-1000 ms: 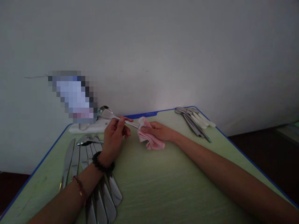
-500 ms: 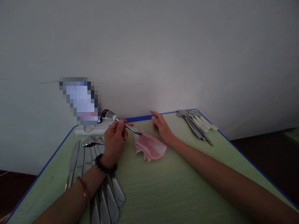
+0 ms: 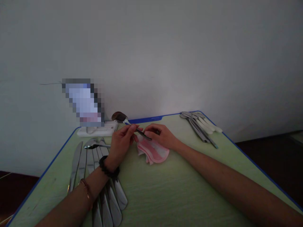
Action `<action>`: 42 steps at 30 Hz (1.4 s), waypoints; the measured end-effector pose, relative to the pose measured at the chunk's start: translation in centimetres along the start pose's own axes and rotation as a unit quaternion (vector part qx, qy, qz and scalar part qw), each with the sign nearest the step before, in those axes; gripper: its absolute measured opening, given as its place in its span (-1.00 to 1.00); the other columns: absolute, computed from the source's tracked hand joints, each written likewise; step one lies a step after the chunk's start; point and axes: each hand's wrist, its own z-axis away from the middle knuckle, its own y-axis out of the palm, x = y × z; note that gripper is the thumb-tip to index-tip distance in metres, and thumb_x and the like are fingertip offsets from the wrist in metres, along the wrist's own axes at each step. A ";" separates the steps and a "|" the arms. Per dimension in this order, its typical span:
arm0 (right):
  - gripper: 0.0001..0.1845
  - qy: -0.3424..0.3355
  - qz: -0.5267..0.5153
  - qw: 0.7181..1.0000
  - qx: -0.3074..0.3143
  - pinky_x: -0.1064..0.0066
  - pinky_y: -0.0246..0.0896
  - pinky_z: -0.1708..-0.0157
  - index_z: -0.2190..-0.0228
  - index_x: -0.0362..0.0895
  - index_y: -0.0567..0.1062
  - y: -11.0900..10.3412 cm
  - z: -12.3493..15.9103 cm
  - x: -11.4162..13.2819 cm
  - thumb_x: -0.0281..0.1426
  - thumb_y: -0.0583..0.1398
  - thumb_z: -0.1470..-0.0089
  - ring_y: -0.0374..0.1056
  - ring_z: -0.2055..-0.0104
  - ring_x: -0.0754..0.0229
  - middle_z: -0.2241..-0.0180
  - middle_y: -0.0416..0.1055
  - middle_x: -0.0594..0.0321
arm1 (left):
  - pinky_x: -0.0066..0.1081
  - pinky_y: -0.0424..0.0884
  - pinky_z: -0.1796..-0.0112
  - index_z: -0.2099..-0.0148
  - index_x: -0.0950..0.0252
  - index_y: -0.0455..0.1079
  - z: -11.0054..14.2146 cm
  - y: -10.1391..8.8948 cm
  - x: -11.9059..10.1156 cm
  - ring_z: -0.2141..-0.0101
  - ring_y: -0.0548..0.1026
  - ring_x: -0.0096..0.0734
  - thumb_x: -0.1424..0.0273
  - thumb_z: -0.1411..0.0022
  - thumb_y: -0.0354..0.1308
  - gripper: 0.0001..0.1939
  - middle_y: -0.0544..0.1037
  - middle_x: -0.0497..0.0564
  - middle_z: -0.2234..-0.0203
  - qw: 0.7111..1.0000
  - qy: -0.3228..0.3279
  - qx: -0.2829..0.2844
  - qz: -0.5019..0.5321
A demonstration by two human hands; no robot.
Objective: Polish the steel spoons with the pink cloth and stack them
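Observation:
My left hand (image 3: 123, 140) pinches a shiny metal spoon (image 3: 120, 117) by the middle of its handle. The bowl points up to the far left and the handle slopes down to the right. At the handle's end, the curled fingers and thumb of my right hand (image 3: 159, 135) close on the spoon. A pink and white cloth (image 3: 155, 152) lies crumpled on the table just below the handle tip, touched by neither set of fingertips as far as I can see.
Under my left forearm lie several table knives (image 3: 75, 160) and another spoon (image 3: 91, 144). Spoons and white-handled cutlery (image 3: 204, 124) are piled at the back right. A blurred-out phone (image 3: 82, 102) stands by a white power strip (image 3: 97, 129). The green table (image 3: 170, 195) meets a wall.
My right hand let go of the cloth, which dropped onto the table, moved away from the spoon, then came back to its handle end. The spoon shifted slightly right in my left hand.

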 end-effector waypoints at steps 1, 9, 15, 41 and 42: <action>-0.71 -0.008 0.009 1.000 -0.005 0.45 0.06 0.43 0.34 -0.18 0.49 0.0 0.0 0.0 -0.20 0.18 -0.02 0.18 0.45 0.32 0.45 0.36 0.28 | -0.54 0.17 0.63 0.32 0.30 0.49 0.0 -0.1 0.1 0.65 0.27 -0.56 0.14 -0.18 0.13 -0.69 0.47 -0.08 0.59 1.000 0.011 0.000 -0.016; -0.75 -0.009 -0.001 0.999 0.037 0.49 0.08 0.48 0.46 -0.17 0.41 0.4 0.2 -0.1 -0.22 0.17 -0.04 0.17 0.51 0.36 0.55 0.29 0.36 | -0.46 0.32 0.46 0.25 0.24 0.51 -0.1 0.1 0.7 0.47 0.43 -0.40 0.25 -0.15 0.15 -0.79 0.54 -0.04 0.46 0.987 0.067 0.055 -0.135; -0.73 0.068 -0.133 0.988 -0.037 0.49 0.14 0.57 0.33 -0.11 0.25 0.7 -0.2 -1.1 -0.15 0.01 -0.14 0.23 0.63 0.34 0.61 0.32 0.41 | -0.40 0.38 0.39 0.00 0.29 0.37 0.3 0.7 1.4 0.43 0.45 -0.39 0.27 -0.20 0.10 -0.66 0.52 0.02 0.36 0.959 0.109 0.147 -0.216; -0.65 0.180 0.683 0.707 -0.049 0.24 0.07 0.17 0.08 -0.18 0.44 -4.7 7.1 2.3 -0.44 -0.04 -0.19 0.30 0.11 0.01 0.20 0.42 -0.02 | -0.29 0.32 0.15 0.17 0.24 0.46 1.3 0.3 0.5 0.21 0.37 -0.27 0.30 -0.29 0.00 -0.76 0.47 0.08 0.24 0.852 0.264 0.315 -0.324; -0.65 0.176 0.682 0.708 -0.056 0.24 0.05 0.17 0.09 -0.16 0.45 -4.9 7.0 2.2 -0.43 -0.04 -0.19 0.29 0.11 0.01 0.21 0.43 0.00 | -0.28 0.32 0.15 0.18 0.24 0.47 1.3 0.3 0.5 0.21 0.37 -0.27 0.30 -0.30 -0.01 -0.76 0.47 0.08 0.24 0.852 0.264 0.315 -0.325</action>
